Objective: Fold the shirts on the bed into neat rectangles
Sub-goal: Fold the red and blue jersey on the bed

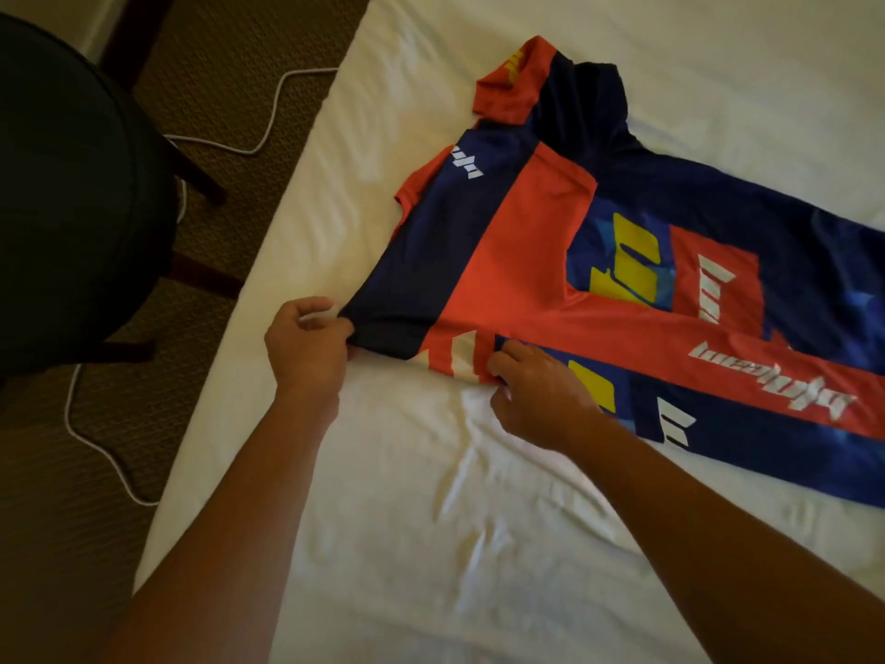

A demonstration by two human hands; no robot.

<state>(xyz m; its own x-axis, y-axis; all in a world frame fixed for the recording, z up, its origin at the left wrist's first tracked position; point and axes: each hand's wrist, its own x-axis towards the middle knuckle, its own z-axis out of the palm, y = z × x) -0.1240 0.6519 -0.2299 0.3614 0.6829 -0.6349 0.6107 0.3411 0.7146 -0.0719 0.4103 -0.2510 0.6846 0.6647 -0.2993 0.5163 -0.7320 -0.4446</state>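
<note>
Brown patterned carpet point(72, 519) with a white cable point(96, 448) and dark chair point(72, 194) beside the bed.

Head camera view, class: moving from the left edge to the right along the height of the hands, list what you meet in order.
Dark chair → white cable on the carpet → bed edge → left hand gripping the sleeve end → right hand on the shirt's near edge → red and blue shirt.

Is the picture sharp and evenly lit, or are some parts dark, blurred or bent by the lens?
Head view: the shirt and white sheet are brightly lit and fairly sharp; the chair and carpet at left fall into deep shadow; the wide lens bends the bed edge; the left hand and right hand look slightly soft.
</note>
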